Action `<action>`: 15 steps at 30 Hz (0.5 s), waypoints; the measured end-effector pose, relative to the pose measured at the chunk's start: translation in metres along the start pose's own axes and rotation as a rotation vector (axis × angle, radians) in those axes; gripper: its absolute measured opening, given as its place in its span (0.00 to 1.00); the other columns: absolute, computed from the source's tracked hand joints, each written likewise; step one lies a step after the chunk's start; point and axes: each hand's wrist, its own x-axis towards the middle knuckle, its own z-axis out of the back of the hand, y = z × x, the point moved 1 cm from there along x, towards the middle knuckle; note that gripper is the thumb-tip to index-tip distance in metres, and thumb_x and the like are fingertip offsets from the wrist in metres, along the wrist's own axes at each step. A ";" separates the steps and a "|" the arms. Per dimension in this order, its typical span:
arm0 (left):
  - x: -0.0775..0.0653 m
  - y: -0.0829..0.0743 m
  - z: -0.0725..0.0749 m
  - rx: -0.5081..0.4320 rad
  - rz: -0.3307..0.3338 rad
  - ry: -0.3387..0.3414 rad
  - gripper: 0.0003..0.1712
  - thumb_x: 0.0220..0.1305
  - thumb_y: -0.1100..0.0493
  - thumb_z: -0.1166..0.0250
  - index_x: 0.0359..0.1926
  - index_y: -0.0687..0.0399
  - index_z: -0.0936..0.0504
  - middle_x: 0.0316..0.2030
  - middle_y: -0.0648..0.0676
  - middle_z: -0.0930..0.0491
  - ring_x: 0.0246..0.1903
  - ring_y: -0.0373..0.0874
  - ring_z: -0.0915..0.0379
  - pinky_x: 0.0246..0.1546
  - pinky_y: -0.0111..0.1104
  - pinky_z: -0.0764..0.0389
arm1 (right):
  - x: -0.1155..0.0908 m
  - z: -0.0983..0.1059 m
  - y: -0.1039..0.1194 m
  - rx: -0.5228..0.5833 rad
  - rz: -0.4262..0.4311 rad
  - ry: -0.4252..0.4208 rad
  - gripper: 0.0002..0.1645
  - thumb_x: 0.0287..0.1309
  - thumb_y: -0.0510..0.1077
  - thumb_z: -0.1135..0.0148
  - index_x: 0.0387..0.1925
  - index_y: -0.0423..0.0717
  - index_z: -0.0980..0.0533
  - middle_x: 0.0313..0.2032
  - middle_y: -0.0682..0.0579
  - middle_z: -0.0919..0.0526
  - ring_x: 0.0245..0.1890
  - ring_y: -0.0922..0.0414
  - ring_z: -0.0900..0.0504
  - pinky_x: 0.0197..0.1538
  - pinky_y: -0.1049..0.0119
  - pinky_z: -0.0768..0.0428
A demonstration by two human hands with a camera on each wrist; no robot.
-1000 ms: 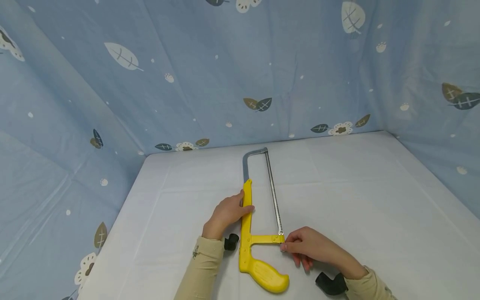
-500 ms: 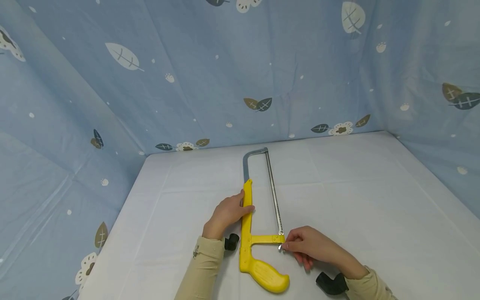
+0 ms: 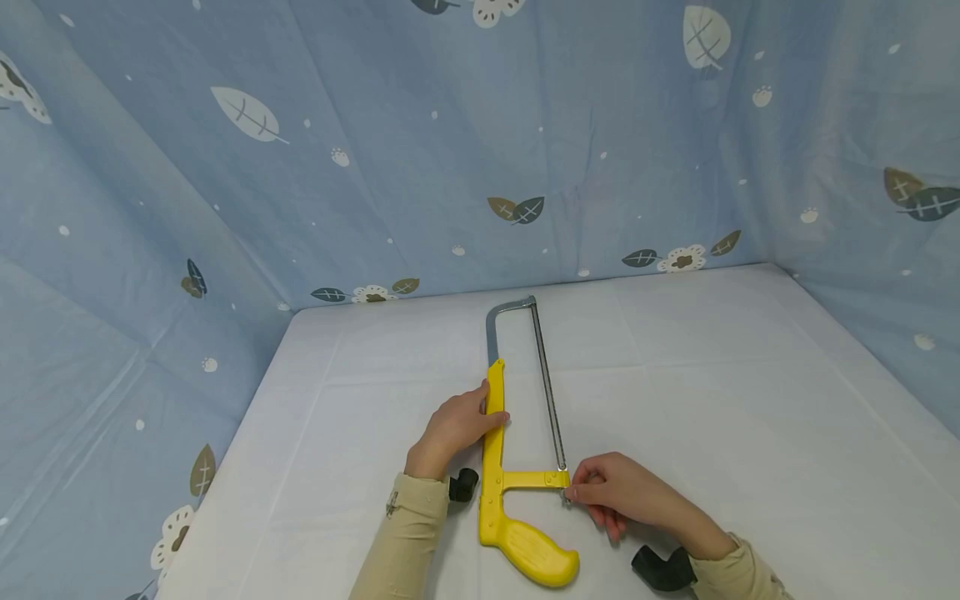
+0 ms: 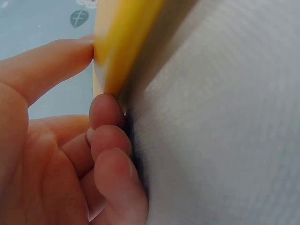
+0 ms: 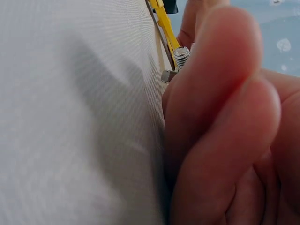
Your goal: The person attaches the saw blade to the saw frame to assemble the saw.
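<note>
A hacksaw point(image 3: 492, 450) with a yellow frame and handle lies flat, its grey front bow pointing away and its blade point(image 3: 548, 387) on the right side. My left hand point(image 3: 453, 427) grips the yellow frame, thumb over the top and fingers at the far side; the left wrist view shows the frame point(image 4: 129, 42) between thumb and fingertips. At the blade's near end, my right hand point(image 3: 628, 492) pinches the small metal wing nut point(image 3: 566, 498) with thumb and index finger. The right wrist view shows a threaded bolt point(image 5: 182, 55) beside these fingertips, which partly hide the nut.
A white cloth point(image 3: 720, 392) covers the table. Blue curtains point(image 3: 420, 167) with leaf patterns hang behind it and along both sides. Black wrist-camera mounts point(image 3: 663, 568) sit beside both sleeves, close to the saw's handle on the left.
The wing nut has turned between my right fingertips, its wings showing at a different angle. The right fingers shifted only slightly. My left hand and the hacksaw have stayed in place.
</note>
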 end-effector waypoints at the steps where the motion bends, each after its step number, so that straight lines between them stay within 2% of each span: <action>1: 0.000 0.000 0.000 0.001 0.000 0.000 0.43 0.57 0.41 0.43 0.67 0.54 0.47 0.53 0.55 0.29 0.36 0.42 0.32 0.38 0.36 0.32 | 0.000 0.000 0.000 -0.004 -0.003 -0.002 0.18 0.52 0.57 0.41 0.29 0.45 0.24 0.11 0.53 0.27 0.06 0.60 0.31 0.12 0.69 0.32; 7: 0.000 0.001 0.000 -0.001 -0.001 -0.004 0.43 0.57 0.41 0.43 0.67 0.54 0.47 0.56 0.55 0.31 0.42 0.43 0.32 0.43 0.38 0.32 | -0.001 -0.002 0.004 -0.019 -0.029 -0.009 0.19 0.51 0.58 0.41 0.27 0.46 0.23 0.11 0.54 0.27 0.07 0.60 0.31 0.12 0.69 0.32; 15: -0.001 -0.001 0.000 -0.003 0.009 -0.003 0.43 0.57 0.40 0.43 0.67 0.53 0.47 0.57 0.55 0.32 0.45 0.44 0.32 0.44 0.39 0.32 | -0.003 -0.002 0.006 -0.038 -0.036 -0.009 0.20 0.52 0.60 0.42 0.26 0.46 0.23 0.12 0.53 0.26 0.07 0.60 0.31 0.13 0.69 0.32</action>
